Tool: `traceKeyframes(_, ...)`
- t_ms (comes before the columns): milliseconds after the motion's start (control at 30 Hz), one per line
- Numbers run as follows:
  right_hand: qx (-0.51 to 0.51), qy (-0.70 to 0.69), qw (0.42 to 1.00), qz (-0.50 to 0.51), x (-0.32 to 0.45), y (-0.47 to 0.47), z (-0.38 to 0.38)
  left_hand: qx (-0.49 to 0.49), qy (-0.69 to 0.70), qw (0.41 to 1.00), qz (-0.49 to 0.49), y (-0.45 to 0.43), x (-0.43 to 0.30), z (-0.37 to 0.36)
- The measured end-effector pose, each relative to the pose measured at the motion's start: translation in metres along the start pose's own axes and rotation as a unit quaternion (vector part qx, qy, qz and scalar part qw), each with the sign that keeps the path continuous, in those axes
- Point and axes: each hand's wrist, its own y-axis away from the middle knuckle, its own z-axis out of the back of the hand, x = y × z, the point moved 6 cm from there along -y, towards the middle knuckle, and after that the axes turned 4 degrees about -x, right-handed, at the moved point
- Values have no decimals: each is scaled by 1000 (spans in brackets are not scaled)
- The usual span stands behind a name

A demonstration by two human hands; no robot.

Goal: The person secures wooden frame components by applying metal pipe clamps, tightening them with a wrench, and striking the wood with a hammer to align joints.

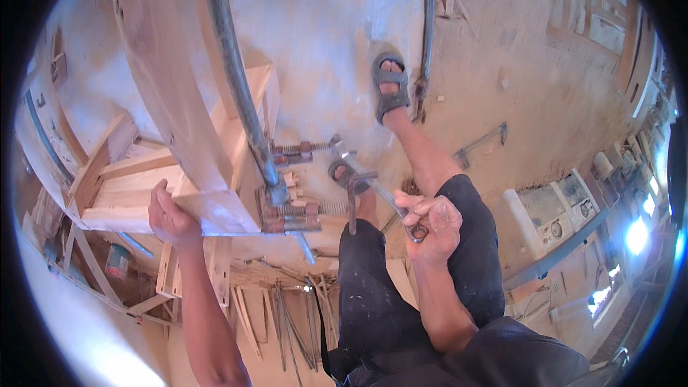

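Observation:
My right hand point(432, 223) grips a metal wrench point(376, 188) near its ring end. The wrench's other end reaches up beside the threaded screw point(312, 147) of a pipe clamp; I cannot tell whether they touch. My left hand point(174, 217) is against the lower edge of a pale wooden frame point(207, 204), fingers bent; whether it grips the wood is unclear. A long metal pipe point(236, 64) runs along the frame to a clamp end. A second clamp screw point(328, 208) with a rusty cross handle point(352, 201) sticks out below the first.
Another clamp point(481, 145) and a long pipe point(428, 21) lie on the dusty floor. A dirty two-burner stove point(559, 215) stands at right. Wood strips and rods point(287, 322) lean behind. A bucket point(117, 262) sits at left, below the frame. My sandalled foot point(391, 86) is ahead.

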Motion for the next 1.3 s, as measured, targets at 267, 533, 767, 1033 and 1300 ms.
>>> traceKeyframes(267, -24, 78, 996, -19, 18, -26, -19, -32, 35, 998, 43, 0, -4, -3)
traceKeyframes(533, -33, -42, 996, -73, 10, -31, 6, 7, 8, 999, 31, 4, 0, -1)
traceKeyframes(767, -19, -8, 1000, -10, 26, -52, -17, -51, 23, 998, -7, 2, -1, 2)
traceKeyframes(1033, -145, 118, 978, -93, 28, -144, -54, -10, 13, 999, 51, -6, -12, 6)
traceKeyframes(1300, -56, 184, 972, -135, 11, -211, -102, -123, 46, 991, 11, -8, -11, 8)
